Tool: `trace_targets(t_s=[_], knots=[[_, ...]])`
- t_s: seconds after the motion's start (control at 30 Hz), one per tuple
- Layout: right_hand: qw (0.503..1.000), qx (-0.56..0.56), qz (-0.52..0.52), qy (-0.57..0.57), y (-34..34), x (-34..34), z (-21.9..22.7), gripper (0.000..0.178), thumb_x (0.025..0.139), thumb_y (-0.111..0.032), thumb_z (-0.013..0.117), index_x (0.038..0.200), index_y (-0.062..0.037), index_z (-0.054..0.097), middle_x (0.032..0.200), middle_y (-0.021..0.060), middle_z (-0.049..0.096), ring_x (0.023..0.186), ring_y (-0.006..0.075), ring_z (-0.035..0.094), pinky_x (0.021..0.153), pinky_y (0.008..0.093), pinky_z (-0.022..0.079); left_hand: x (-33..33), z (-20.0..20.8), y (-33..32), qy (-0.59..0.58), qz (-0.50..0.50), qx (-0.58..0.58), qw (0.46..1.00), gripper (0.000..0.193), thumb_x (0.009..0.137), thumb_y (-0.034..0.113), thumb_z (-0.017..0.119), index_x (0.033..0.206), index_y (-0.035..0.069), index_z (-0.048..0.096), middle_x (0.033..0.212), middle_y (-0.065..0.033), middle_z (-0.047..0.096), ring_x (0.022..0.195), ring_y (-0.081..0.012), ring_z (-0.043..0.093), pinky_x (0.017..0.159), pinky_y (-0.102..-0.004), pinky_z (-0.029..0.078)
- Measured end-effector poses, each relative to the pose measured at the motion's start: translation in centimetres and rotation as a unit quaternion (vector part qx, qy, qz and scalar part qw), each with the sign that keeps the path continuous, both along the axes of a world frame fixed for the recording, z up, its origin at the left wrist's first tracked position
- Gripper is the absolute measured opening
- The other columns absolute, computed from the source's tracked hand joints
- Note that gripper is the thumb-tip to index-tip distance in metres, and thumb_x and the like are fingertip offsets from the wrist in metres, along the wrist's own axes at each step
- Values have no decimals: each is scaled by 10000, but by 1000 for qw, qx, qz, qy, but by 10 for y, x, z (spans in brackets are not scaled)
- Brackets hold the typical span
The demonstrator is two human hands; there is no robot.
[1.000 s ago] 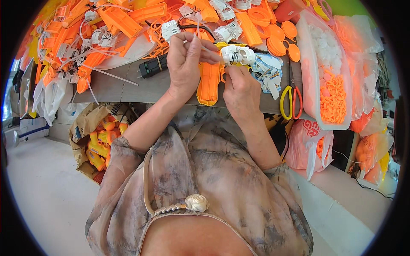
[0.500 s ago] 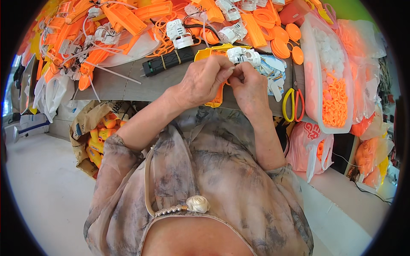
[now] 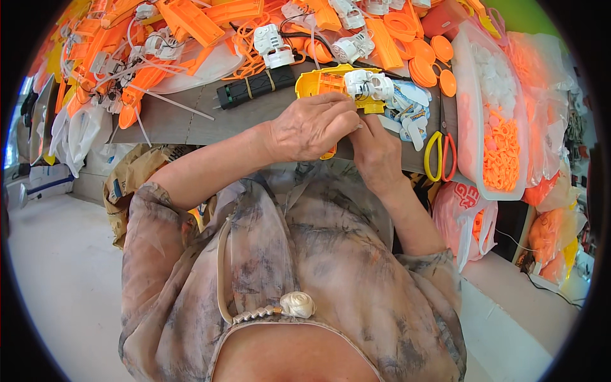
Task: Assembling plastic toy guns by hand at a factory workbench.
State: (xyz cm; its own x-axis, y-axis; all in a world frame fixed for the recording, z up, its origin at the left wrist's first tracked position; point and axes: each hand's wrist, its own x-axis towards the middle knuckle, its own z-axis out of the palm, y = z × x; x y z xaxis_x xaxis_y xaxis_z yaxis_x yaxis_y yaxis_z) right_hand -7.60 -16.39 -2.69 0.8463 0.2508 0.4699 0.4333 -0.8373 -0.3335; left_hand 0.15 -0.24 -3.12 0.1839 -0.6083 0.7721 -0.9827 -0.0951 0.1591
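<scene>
At the table's front edge my left hand and my right hand meet, both closed with fingertips pinched together. Whatever lies between them is too small to make out. Just beyond them sits a yellow plastic shell, partly covered by my left hand. It has an orange part in it and a white plastic mechanism with thin dark wires at its right. Flat printed stickers or cards lie beside the shell, near my right hand.
Scissors with yellow and red handles lie at the right, beside a clear bin of small orange and white parts. A black banded bar lies left of the shell. Orange parts heap up behind; a brown bag stands below left.
Both hands have moved slightly toward me, the right one more. More of the yellow shell, its orange part and the mechanism's wires now shows. The fingers stay pinched.
</scene>
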Motion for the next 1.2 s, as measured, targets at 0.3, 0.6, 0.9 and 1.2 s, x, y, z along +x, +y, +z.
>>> trace_targets(t_s=[0.3,0.6,0.9,1.2], knots=[[992,-22,112,58,-14,18,5,228,702,41,586,923,1,542,806,121,547,644,296,593,517,368,480,-4,10,2,-11,-4,74,997,222,722,65,631,881,-35,514,933,-189,595,859,-329,618,775,-368,521],[981,-80,137,109,-22,28,6,210,706,-38,590,911,-23,543,866,110,587,684,279,616,535,371,489,-2,2,0,24,-16,37,999,304,724,-21,642,944,-23,434,952,-216,582,803,-343,623,732,-381,524],[968,-60,110,217,-20,27,22,226,816,-98,580,1027,-19,566,923,147,631,783,324,629,644,399,511,-5,7,-5,113,20,-55,992,185,809,-55,560,940,-10,437,937,-195,588,815,-320,611,717,-372,510],[992,99,-72,-13,-144,30,98,170,843,-93,551,949,12,632,770,67,630,691,120,601,615,263,483,-23,32,-5,501,-50,-169,848,91,898,-23,516,963,-28,452,872,-116,611,810,-154,610,720,-267,500]])
